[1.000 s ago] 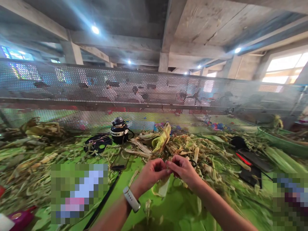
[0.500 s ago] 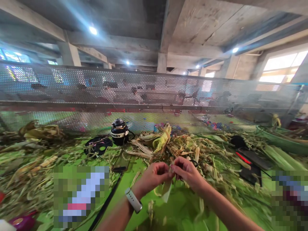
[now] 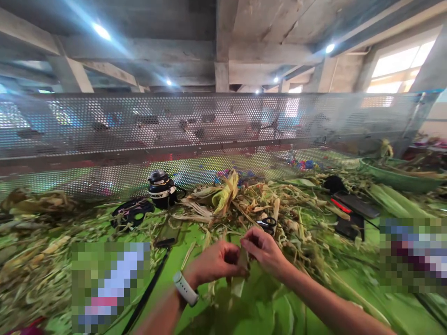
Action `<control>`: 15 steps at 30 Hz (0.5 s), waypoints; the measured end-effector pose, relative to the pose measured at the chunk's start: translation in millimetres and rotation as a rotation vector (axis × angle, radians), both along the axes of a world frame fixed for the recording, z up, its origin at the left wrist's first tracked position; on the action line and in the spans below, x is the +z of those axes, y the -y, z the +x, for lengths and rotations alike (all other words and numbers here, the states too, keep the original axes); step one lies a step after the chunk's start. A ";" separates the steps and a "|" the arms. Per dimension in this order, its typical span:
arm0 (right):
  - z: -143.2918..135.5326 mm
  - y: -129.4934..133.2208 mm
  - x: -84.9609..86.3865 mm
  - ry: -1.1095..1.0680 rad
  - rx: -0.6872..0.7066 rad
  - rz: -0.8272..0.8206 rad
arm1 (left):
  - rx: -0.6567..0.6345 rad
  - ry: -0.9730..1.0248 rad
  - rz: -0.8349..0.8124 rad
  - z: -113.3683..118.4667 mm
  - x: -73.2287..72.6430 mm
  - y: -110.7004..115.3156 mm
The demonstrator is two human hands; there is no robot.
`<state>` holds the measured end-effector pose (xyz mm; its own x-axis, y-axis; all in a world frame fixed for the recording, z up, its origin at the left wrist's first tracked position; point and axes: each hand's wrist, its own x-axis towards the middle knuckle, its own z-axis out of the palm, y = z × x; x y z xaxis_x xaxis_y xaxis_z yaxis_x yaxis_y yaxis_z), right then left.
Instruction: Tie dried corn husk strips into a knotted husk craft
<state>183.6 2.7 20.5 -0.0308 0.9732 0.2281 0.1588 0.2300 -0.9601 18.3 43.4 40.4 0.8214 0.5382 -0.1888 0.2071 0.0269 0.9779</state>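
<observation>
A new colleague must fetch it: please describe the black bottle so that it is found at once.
A perforated metal screen runs across the green table. Just in front of it, left of the yellowish corn husk, stands the black bottle. Unlike the flat black disc beside it, the bottle stands upright and has a white lettered band.

We find one pale strip [image 3: 238, 286], apparently dried husk: narrow, flat, thin and whitish-green. It hangs nearly upright in the near middle of the scene, over the green tabletop [image 3: 256, 302]. We note its middle pinched by the left hand [image 3: 214, 263], with the lower end dangling below the fingers. The right hand [image 3: 263, 249] is at its upper end; we cannot determine whether those fingertips touch it.
</observation>
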 end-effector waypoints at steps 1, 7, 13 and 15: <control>-0.8 0.7 0.8 -0.011 -0.009 -0.005 | -0.015 -0.018 0.001 -0.8 0.2 0.5; -6.2 6.9 7.3 -0.045 -0.075 -0.004 | -0.020 -0.083 -0.005 -2.7 3.9 1.0; -4.8 7.1 9.4 -0.140 -0.080 -0.057 | 0.024 0.015 -0.001 -4.7 1.6 11.6; -4.9 6.9 9.3 -0.162 -0.060 -0.060 | 0.053 0.062 -0.015 -5.8 -3.0 16.6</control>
<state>178.8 -4.2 29.8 0.0605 0.9842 0.1666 0.0131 0.1661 -0.9860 12.4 26.8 37.4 0.8024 0.5786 -0.1466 0.1441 0.0507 0.9883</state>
